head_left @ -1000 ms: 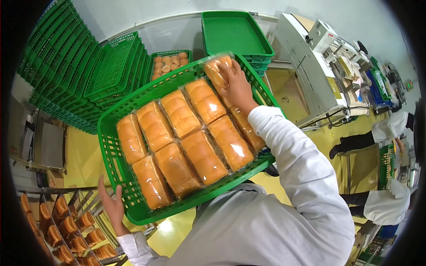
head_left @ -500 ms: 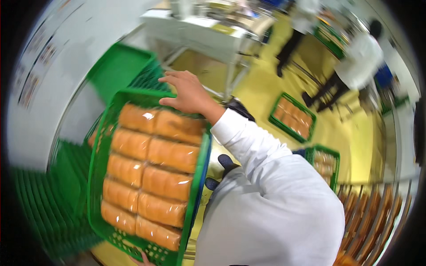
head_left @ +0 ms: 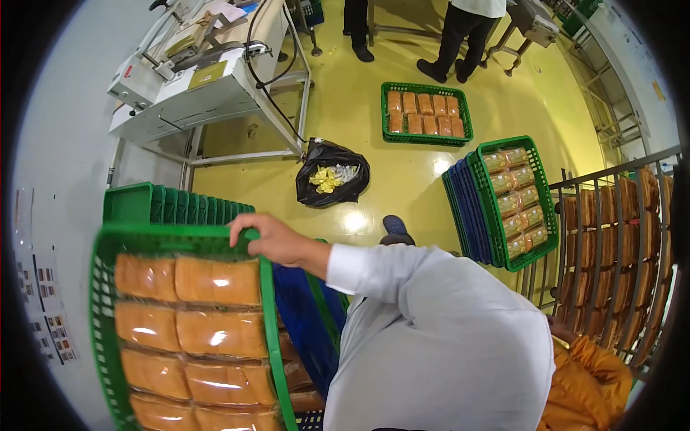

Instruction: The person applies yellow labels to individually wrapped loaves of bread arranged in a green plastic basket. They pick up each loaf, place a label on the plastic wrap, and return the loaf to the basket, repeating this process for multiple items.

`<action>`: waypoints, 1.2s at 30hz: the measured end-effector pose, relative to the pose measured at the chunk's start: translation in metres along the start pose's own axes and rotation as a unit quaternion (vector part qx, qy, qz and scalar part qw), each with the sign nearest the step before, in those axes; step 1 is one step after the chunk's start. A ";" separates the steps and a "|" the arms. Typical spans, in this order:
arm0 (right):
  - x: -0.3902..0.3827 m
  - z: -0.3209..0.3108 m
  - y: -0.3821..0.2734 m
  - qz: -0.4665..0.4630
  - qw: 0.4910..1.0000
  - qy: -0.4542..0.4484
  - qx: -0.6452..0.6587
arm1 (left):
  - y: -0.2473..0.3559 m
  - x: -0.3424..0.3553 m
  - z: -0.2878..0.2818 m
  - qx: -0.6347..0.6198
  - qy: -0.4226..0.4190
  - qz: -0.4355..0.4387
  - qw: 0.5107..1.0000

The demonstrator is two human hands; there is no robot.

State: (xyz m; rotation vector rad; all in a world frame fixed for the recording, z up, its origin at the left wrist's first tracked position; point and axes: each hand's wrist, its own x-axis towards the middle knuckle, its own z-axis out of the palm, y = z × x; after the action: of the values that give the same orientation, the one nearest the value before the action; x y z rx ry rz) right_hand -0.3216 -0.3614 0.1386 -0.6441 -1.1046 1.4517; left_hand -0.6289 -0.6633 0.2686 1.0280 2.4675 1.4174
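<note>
At the left, my right hand (head_left: pixel 269 238) has its fingers curled over the far right corner of a green plastic crate (head_left: pixel 272 337). Rows of packaged bread loaves (head_left: pixel 219 280) in clear, shiny wrapping lie inside it. The crate's near end runs past the lower edge. Nothing of my left hand shows. Just right of this crate, and partly hidden by it, are blue crates (head_left: pixel 305 305) with more loaves low down.
Nested green crates (head_left: pixel 172 205) stand behind. Ahead lie a black bag (head_left: pixel 334 172) and a bread crate (head_left: pixel 426 140). A crate stack (head_left: pixel 552 208) and bread rack (head_left: pixel 611 244) stand right, near orange cloth (head_left: pixel 586 381). A white machine table (head_left: pixel 208 108) is far left; people's legs (head_left: pixel 467 36) show beyond.
The loaded crate has shifted left and down in the picture, and my view has turned. My right hand has closed on the crate's rim. The left hand's fingers have left the view.
</note>
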 end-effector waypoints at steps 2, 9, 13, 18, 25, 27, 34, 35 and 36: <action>0.001 -0.038 -0.049 -0.020 0.998 0.050 0.022 | 0.069 0.011 0.007 0.013 0.001 0.031 0.999; -0.040 -0.268 -0.139 0.005 0.958 0.257 -0.129 | 0.285 -0.007 0.095 -0.011 -0.076 0.098 0.992; -0.087 -0.441 -0.112 0.104 0.859 0.457 -0.204 | 0.321 0.013 0.276 -0.119 -0.346 0.090 0.926; -0.146 -0.667 -0.033 0.293 0.648 0.654 -0.258 | 0.270 -0.052 0.609 0.022 -0.463 0.120 0.878; -0.222 -0.932 0.079 0.414 0.434 0.727 -0.333 | 0.098 -0.188 1.089 0.035 -0.560 0.132 0.817; -0.251 -1.002 0.108 0.428 0.377 0.748 -0.340 | 0.096 -0.264 1.184 -0.011 -0.584 0.161 0.796; -0.341 -1.174 0.183 0.272 0.518 0.743 -0.324 | 0.013 -0.408 1.378 -0.062 -0.639 0.102 0.760; -0.386 -1.183 0.202 0.256 0.536 0.729 -0.340 | 0.027 -0.443 1.388 -0.031 -0.664 0.099 0.741; -0.411 -1.188 0.218 0.236 0.570 0.706 -0.347 | 0.033 -0.459 1.391 0.003 -0.674 0.103 0.731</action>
State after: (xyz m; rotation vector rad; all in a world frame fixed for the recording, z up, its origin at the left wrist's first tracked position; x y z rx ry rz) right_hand 0.7027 -0.4160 -0.6201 -2.2618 -0.0427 0.3248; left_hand 0.3102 0.0741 -0.5805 1.5386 1.2417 0.2765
